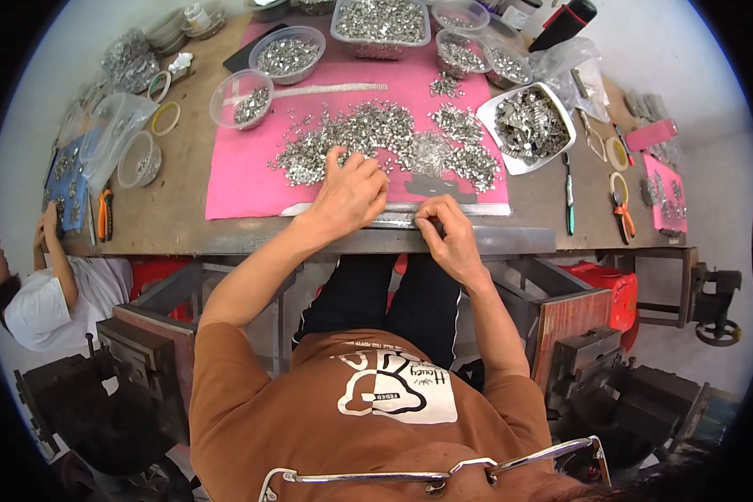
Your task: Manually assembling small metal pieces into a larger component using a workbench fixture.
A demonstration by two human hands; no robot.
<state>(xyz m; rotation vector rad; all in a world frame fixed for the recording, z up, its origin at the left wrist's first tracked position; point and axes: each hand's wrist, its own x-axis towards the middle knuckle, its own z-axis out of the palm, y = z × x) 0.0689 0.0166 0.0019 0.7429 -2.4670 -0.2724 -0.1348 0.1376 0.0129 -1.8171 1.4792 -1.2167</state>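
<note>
My left hand reaches to the near edge of a wide heap of small shiny metal pieces on the pink mat. Its fingers are bent, with the tips down among the pieces; whatever they pinch is too small to make out. Close to the mat's front edge, my right hand has its thumb and forefinger curled together beside a silvery strip. Anything between those fingertips is hidden. Just beyond the right hand lie dark grey flat pieces and a small pile of thin wire-like bits.
Clear tubs of metal pieces line the back, and a white square bowl stands right. A green-handled brush and orange-handled pliers lie farther right. Other pliers are left, near another person's hand at a blue mat.
</note>
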